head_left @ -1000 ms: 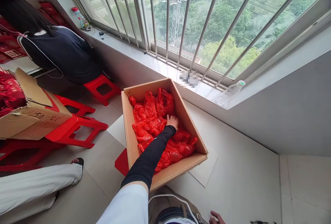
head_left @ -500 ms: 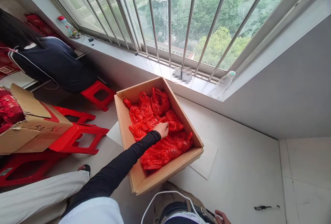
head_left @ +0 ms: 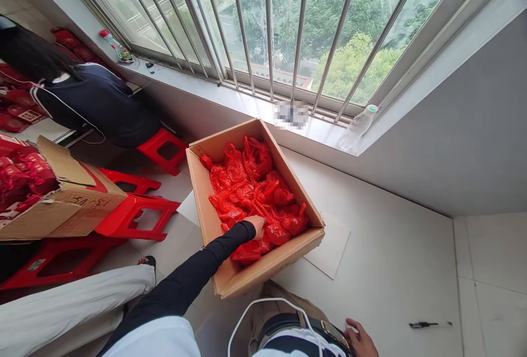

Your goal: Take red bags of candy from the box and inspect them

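A deep cardboard box holds several knotted red plastic bags. My left hand, in a black arm sleeve, reaches in over the near side. Its fingers are closed on a red plastic bag near the middle of the pile; the fingertips are partly hidden. What the bags contain cannot be made out. Low at the right, my right hand hangs beside my belt, fingers loosely apart, with nothing seen in it.
Left, red plastic stools support another cardboard box of red packages. A person in dark clothing sits beyond; another person's pale trousers are close by. A bottle stands on the windowsill; a black object lies on the floor.
My left hand has moved slightly down toward the near part of the pile, shifting some bags. My right hand shows more at the bottom edge, and the view has shifted slightly.
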Available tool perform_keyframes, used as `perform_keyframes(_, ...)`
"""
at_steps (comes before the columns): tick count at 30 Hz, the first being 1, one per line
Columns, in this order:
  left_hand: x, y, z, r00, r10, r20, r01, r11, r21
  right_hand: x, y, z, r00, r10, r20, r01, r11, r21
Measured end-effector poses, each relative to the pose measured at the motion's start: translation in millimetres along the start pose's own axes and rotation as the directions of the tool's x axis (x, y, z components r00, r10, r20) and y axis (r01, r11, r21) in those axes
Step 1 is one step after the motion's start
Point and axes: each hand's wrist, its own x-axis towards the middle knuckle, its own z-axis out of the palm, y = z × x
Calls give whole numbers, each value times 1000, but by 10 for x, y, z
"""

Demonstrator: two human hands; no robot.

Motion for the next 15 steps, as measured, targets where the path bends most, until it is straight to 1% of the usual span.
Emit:
perform_keyframes(2,2,66,-50,999,-15,-39,15,1000,-1,-9,52,5,1000,2,5,-2,1000,-13)
perform_keyframes(3,8,110,-53,998,13,-54,-14,1000,-23,-17,70,6,1000,2,7,-2,1000,-20)
perform_keyframes(4,16,157,-41,997,66,-46,-69,996,-52,-25,80,5,1000,2,8,-1,1000,-24)
perform_keyframes(6,33,244,13,978,207,19,-205,976,-79,-35,80,1,1000,-3,8,4,1000,-31)
perform_keyframes(7,38,279,46,965,255,60,-252,966,-56,-38,69,-3,1000,-6,5,6,999,-35)
perform_keyframes(8,41,311,74,959,265,99,-266,964,-5,-38,52,-7,1000,-8,-1,8,999,-39)
perform_keyframes(10,32,380,100,970,213,118,-228,966,122,-37,9,-14,1000,-10,-11,9,999,-40)
perform_keyframes(12,9,487,86,984,157,85,-171,966,194,-39,-38,-20,1000,-2,-13,1,1000,-22)
perform_keyframes(13,-3,558,71,987,155,37,-160,968,193,-44,-58,-22,1000,2,-13,-3,1000,-10)
perform_keyframes(14,-11,637,57,984,174,-38,-164,970,178,-50,-75,-24,1000,6,-14,-6,1000,1)
perform_keyframes(15,-10,716,46,971,202,-127,-181,971,155,-57,-88,-26,1000,7,-16,-7,1000,9)
